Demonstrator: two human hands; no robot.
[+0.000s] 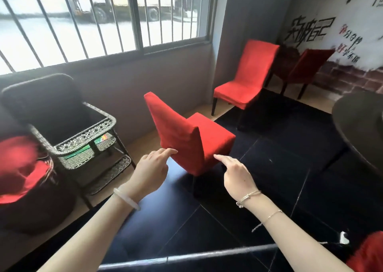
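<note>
On your left you see a woven desk (83, 139) with green packets (77, 154) on its lower shelf. A second red chair (246, 74) stands by the grey wall, and a darker chair (306, 68) sits behind it. The barred window (132, 23) shows a truck (116, 2) outside. A round dark desk (360, 122) is on your right.

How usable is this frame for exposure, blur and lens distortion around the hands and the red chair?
Head view: the window is blown out; its bars bow from the wide lens; the dark floor carries a pale sheen; the red cushion at the left edge is smeared; the left hand, right hand and nearest red chair are fairly sharp and well lit.
</note>
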